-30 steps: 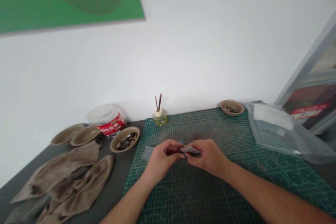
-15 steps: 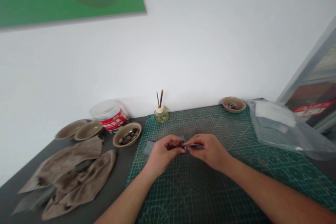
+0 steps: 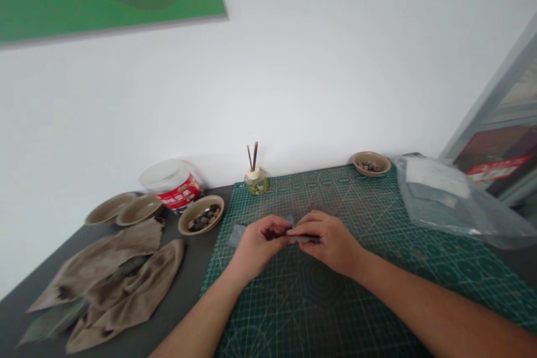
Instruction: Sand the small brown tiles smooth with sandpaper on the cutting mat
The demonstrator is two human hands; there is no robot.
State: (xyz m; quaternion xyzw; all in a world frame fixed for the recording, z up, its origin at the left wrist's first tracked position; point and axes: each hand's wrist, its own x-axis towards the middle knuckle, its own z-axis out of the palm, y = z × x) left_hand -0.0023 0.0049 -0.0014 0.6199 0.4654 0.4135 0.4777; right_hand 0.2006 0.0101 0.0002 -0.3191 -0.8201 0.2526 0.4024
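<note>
Above the green cutting mat, my two hands meet at the fingertips. My left hand pinches a small dark piece that looks like a stone, mostly hidden by the fingers. In my right hand is a thin, stiff, dark flat piece that looks like folded sandpaper; its near edge touches or almost touches the small piece. Beside my left hand lies a grey-blue sheet, partly covered by it. A bit of blue sheet shows behind the fingertips.
Left of the mat are a bowl of stones, two more bowls, a red-labelled plastic jar and crumpled brown cloths. At the back stand a reed diffuser and another stone bowl. A clear plastic bag lies right.
The flat piece in my right hand has tilted and shifted slightly left against the small piece. My right fingers have curled over it more. The view has shifted a little.
</note>
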